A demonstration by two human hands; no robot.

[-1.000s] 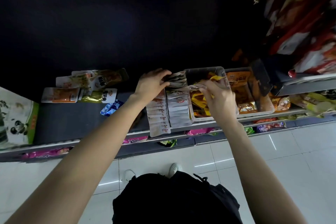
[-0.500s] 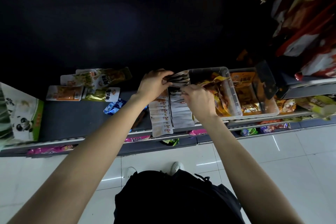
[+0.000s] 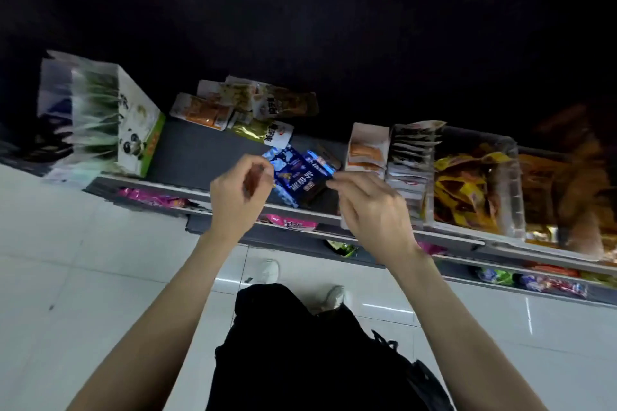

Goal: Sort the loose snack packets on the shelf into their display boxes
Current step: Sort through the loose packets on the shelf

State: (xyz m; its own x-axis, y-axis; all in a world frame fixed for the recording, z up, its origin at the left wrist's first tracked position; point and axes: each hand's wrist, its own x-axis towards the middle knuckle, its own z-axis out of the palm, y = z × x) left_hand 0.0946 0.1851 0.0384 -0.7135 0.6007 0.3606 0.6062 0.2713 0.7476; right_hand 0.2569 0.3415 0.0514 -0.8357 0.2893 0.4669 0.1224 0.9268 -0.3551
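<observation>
Dim shelf (image 3: 200,157); both hands (image 3: 238,197) seemingly at blue packets (image 3: 293,173).

Two hands (image 3: 242,192), maybe three blue packets (image 3: 293,173).

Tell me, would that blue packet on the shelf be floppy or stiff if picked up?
Probably floppy: the blue packet looks like a thin, flat film pouch with crinkled edges. Likely light for its size, since it lies flat. Its glossy surface may be a bit slippery, so pinching an edge, as the right hand seems about to, looks sensible.
</observation>
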